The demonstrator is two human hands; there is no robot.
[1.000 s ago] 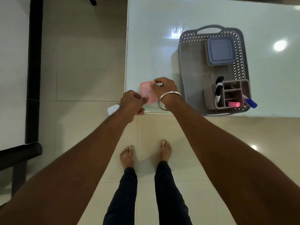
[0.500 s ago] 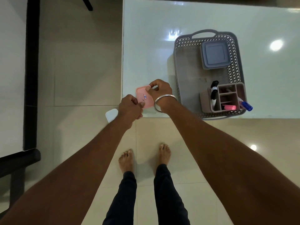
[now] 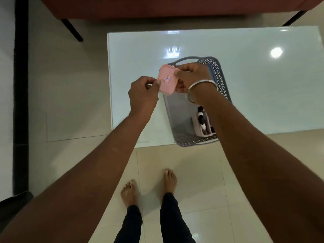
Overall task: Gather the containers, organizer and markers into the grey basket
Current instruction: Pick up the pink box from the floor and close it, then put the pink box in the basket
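Note:
A small pink container (image 3: 167, 79) with a label on its lid is held between both hands above the far left part of the grey basket (image 3: 177, 118). My left hand (image 3: 142, 96) pinches its left edge; my right hand (image 3: 192, 78), with a metal bangle on the wrist, grips its right side. The basket stands on the white table near its front edge. In its near right corner stands the organizer (image 3: 199, 128) with a black-capped marker (image 3: 200, 114) upright in it. My right forearm hides the rest of the organizer and the basket's right side.
The glossy white table (image 3: 263, 85) stretches right of and behind the basket. A dark red piece of furniture (image 3: 140, 6) on black legs stands beyond it. Tiled floor and my bare feet (image 3: 149, 186) lie below the table's front edge.
Both hands have lifted the pink container from the table's front left corner and carried it up and right, over the basket. The camera has tilted, so the far furniture shows.

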